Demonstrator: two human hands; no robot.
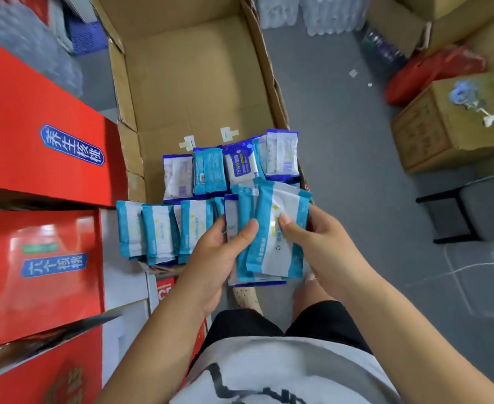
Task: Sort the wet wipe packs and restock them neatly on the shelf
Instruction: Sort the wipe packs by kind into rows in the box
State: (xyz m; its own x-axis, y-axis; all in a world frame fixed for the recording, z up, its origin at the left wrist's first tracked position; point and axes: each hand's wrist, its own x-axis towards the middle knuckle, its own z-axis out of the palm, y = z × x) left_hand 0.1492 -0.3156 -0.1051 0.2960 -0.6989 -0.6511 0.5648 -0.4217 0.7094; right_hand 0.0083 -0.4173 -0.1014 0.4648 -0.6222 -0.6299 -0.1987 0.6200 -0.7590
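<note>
Head view: fingers [245,233] of left hand [210,258] and right hand [324,243] clasp the wet wipe packs [272,255] between them.

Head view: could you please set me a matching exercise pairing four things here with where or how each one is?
Things:
1. fanned packs
2. cardboard box
3. red cartons
4. grey chair

Places or states:
A. stacked along the left edge
B. held between the left hand and right hand
C. standing on the floor at right
D. open, with wipe packs at its near end

Pairs: 1-B, 2-D, 3-A, 4-C.
</note>
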